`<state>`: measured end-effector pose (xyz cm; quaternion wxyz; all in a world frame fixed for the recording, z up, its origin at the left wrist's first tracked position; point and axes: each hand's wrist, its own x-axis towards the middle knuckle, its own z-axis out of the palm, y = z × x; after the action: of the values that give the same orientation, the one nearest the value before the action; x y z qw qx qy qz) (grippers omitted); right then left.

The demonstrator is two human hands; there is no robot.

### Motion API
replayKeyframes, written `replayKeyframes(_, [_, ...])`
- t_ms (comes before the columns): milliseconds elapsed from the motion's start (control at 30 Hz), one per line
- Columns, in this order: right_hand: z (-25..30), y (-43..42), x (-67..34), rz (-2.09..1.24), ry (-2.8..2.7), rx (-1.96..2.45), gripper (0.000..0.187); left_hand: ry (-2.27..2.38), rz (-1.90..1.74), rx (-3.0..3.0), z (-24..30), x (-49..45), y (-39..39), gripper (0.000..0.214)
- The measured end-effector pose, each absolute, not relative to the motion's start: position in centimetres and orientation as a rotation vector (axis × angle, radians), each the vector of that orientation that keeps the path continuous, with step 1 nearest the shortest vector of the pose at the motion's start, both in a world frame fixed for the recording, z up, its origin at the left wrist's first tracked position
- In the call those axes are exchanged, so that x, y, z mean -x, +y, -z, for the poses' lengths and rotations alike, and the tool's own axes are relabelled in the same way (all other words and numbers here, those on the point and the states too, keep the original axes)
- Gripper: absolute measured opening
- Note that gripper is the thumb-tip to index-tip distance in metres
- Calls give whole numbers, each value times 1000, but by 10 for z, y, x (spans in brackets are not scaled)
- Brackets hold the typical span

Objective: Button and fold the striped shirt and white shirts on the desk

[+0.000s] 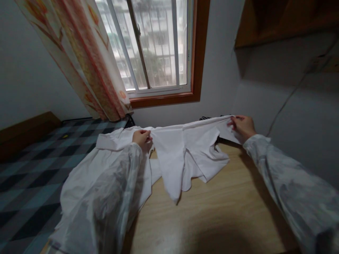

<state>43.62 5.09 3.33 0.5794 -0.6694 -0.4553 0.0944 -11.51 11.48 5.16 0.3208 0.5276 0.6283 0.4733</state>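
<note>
A white shirt [169, 151] is stretched sideways between my two hands above a wooden table. My left hand [142, 137] pinches its upper edge near the middle of the view. Further right, my right hand [241, 126] grips the far end of the same edge, the fingers closed on the fabric. Between the hands the cloth hangs in loose folds, with a pointed tip low down in front. The rest of the garment spreads to the left, partly behind my left forearm, over the table's left side.
The wooden table [206, 211] lies in front of me. To the left is a bed with a checked cover [34, 169]. Behind stand a patterned curtain [87, 60] and a barred window [156, 46]. A wooden shelf [286, 31] and a cable [287, 100] are on the right wall.
</note>
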Motion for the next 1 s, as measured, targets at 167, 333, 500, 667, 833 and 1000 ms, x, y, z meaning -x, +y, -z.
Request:
replayKeyframes(167, [-44, 77, -430, -194, -1060, 1479, 37, 1521, -1495, -1317, -59, 93, 128, 17])
replayKeyframes(333, [-28, 69, -403, -233, -1348, 1708, 69, 1604, -1382, -1515, -44, 73, 120, 21])
replayKeyframes(500, [-23, 14, -347, 244, -1624, 1607, 51, 1569, -1076, -2249, -32, 50, 48, 29])
replayKeyframes(667, [-24, -67, -269, 256, -2063, 1281, 18, 1519, -742, -2551, -25, 16, -46, 46])
replayKeyframes(833, [-2, -90, -230, 224, -2164, 1437, 17, 1450, -730, -2592, -16, 5, -66, 19])
replayKeyframes(1000, [16, -75, -239, 100, -2036, 1531, 7, 1262, -948, -2095, -2, 16, -45, 15])
